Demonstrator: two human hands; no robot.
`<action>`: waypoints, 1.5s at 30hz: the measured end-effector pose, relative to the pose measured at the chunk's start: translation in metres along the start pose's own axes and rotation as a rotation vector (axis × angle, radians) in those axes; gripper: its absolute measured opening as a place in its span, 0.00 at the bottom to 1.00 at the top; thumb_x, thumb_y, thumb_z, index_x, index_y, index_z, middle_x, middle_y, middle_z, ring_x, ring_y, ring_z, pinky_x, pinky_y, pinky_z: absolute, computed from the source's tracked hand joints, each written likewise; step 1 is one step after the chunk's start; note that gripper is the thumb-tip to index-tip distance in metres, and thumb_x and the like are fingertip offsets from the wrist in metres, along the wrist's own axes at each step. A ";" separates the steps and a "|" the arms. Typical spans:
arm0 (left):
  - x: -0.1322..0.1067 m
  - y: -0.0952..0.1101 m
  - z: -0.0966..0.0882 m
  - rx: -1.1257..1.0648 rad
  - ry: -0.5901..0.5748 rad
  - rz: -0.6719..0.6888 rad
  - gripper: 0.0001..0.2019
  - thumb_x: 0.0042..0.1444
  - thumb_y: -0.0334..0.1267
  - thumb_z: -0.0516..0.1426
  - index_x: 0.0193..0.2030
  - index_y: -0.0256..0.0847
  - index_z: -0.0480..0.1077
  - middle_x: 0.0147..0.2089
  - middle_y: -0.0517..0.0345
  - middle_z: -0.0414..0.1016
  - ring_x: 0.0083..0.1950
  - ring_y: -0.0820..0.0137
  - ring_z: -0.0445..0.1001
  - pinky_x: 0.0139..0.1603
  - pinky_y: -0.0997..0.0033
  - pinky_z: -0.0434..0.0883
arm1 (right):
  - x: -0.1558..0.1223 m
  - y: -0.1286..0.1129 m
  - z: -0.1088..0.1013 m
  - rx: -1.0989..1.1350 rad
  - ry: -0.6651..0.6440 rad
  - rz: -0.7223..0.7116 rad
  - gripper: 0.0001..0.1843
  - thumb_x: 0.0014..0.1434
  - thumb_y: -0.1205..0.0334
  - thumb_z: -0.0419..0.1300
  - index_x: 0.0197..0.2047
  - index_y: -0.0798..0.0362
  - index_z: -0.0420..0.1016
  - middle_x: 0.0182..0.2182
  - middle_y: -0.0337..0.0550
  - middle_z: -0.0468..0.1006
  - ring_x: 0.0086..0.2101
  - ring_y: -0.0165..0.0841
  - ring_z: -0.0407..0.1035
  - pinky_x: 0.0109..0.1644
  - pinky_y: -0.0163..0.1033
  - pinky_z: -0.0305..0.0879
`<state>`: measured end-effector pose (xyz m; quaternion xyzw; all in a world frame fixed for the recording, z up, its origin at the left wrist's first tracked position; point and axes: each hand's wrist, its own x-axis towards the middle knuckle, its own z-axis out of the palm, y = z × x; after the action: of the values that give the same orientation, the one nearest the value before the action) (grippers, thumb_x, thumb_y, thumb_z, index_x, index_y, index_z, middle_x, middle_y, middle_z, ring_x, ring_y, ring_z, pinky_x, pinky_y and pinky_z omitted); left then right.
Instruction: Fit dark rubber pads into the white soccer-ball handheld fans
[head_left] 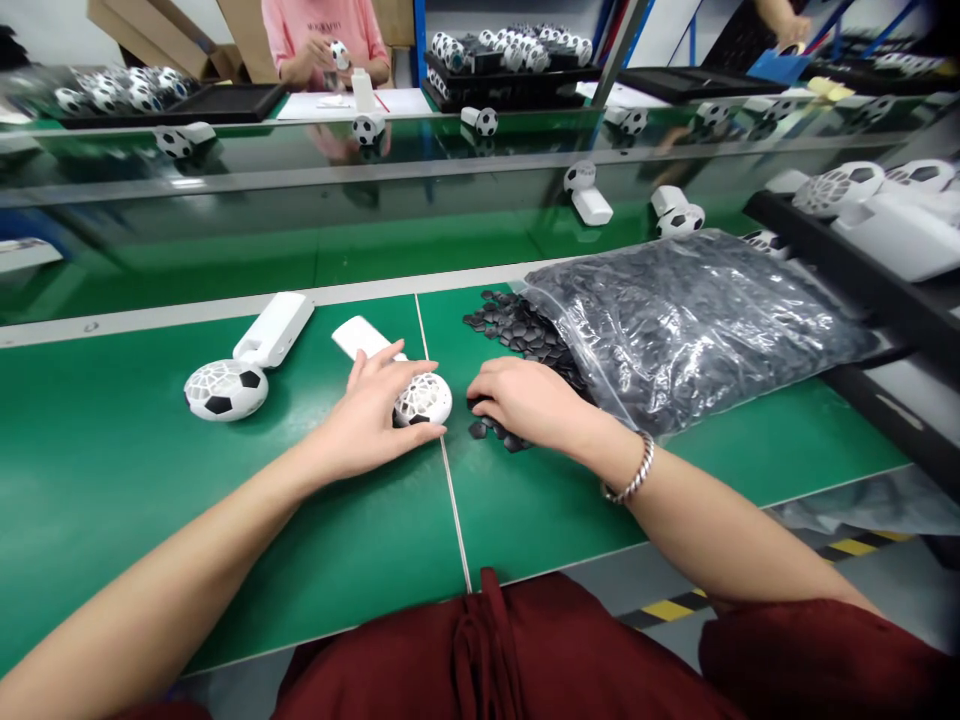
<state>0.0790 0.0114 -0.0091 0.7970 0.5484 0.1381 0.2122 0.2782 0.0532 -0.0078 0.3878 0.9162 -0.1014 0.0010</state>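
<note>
My left hand [367,412] wraps around the round head of a white football-shaped handheld fan [422,400], whose open lattice shell shows a black patch. Its white handle [364,338] points away from me across the green work mat [135,500]. My right hand [525,400] rests curled on a loose pile of black hexagonal patches [517,335], which spill from a clear plastic bag [690,330]. Whether those fingers hold a patch is hidden. A second football-shaped fan [225,390] lies to the left of my left hand, with black patches on its shell.
A glass shelf [300,165] spans the far side of the mat, with several finished fans standing on it. Beyond it, a person in a pink shirt [322,40] holds a fan, near black trays of fans. A black rack [862,250] with white fans stands at the right.
</note>
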 end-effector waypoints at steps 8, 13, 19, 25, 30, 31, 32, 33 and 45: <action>-0.003 -0.003 -0.001 -0.160 -0.035 0.022 0.30 0.49 0.43 0.56 0.60 0.38 0.56 0.65 0.49 0.54 0.69 0.54 0.33 0.65 0.48 0.46 | 0.008 -0.006 0.018 -0.167 0.154 -0.083 0.09 0.58 0.71 0.52 0.36 0.60 0.74 0.32 0.51 0.75 0.36 0.39 0.67 0.38 0.42 0.57; -0.001 -0.014 -0.006 -0.207 -0.124 0.155 0.29 0.50 0.40 0.56 0.59 0.42 0.56 0.65 0.54 0.53 0.69 0.60 0.34 0.66 0.53 0.47 | 0.006 -0.001 0.007 0.464 0.222 -0.026 0.05 0.56 0.68 0.57 0.36 0.54 0.74 0.32 0.41 0.77 0.33 0.30 0.69 0.39 0.36 0.62; 0.000 -0.015 -0.008 -0.232 -0.136 0.153 0.29 0.49 0.38 0.57 0.60 0.42 0.56 0.65 0.55 0.54 0.69 0.60 0.34 0.66 0.54 0.46 | 0.000 -0.006 0.001 0.981 0.102 -0.049 0.03 0.51 0.66 0.62 0.30 0.56 0.73 0.24 0.35 0.74 0.25 0.24 0.66 0.32 0.31 0.63; 0.000 -0.010 -0.004 -0.251 -0.100 0.125 0.30 0.48 0.42 0.59 0.58 0.41 0.57 0.64 0.52 0.55 0.69 0.59 0.33 0.66 0.53 0.46 | 0.005 -0.009 0.011 0.914 0.234 -0.146 0.01 0.51 0.67 0.62 0.30 0.55 0.75 0.29 0.38 0.74 0.33 0.28 0.68 0.41 0.36 0.63; 0.000 -0.007 -0.003 -0.260 -0.068 0.088 0.29 0.49 0.46 0.58 0.57 0.41 0.59 0.65 0.49 0.55 0.69 0.57 0.35 0.65 0.51 0.47 | 0.006 -0.011 0.013 0.942 0.255 -0.134 0.02 0.50 0.67 0.63 0.29 0.55 0.73 0.28 0.38 0.74 0.32 0.28 0.67 0.41 0.36 0.63; 0.000 -0.007 -0.003 -0.262 -0.068 0.090 0.29 0.49 0.46 0.58 0.57 0.41 0.59 0.64 0.50 0.55 0.69 0.57 0.34 0.65 0.52 0.47 | 0.005 -0.010 0.012 0.950 0.247 -0.137 0.02 0.51 0.67 0.62 0.29 0.55 0.73 0.28 0.37 0.74 0.32 0.27 0.67 0.41 0.35 0.63; 0.000 -0.007 -0.003 -0.264 -0.069 0.094 0.28 0.49 0.45 0.58 0.57 0.41 0.59 0.64 0.50 0.56 0.69 0.57 0.34 0.65 0.52 0.47 | 0.005 -0.010 0.011 0.959 0.240 -0.141 0.02 0.52 0.66 0.62 0.30 0.56 0.72 0.29 0.37 0.74 0.32 0.27 0.67 0.40 0.35 0.63; 0.000 -0.007 -0.003 -0.265 -0.071 0.098 0.28 0.49 0.45 0.58 0.57 0.42 0.59 0.63 0.51 0.57 0.69 0.57 0.34 0.65 0.51 0.47 | 0.004 -0.009 0.009 0.968 0.239 -0.142 0.03 0.53 0.65 0.61 0.31 0.56 0.72 0.29 0.37 0.74 0.31 0.27 0.67 0.39 0.35 0.64; 0.000 -0.007 -0.001 -0.252 -0.054 0.107 0.27 0.49 0.46 0.58 0.56 0.41 0.60 0.63 0.51 0.58 0.69 0.58 0.36 0.65 0.52 0.47 | 0.002 -0.005 0.005 0.740 0.297 -0.326 0.08 0.57 0.69 0.57 0.36 0.51 0.76 0.33 0.40 0.75 0.37 0.28 0.68 0.44 0.37 0.64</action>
<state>0.0726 0.0141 -0.0119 0.7954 0.4776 0.1956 0.3177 0.2728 0.0498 -0.0118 0.2228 0.8574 -0.3652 -0.2861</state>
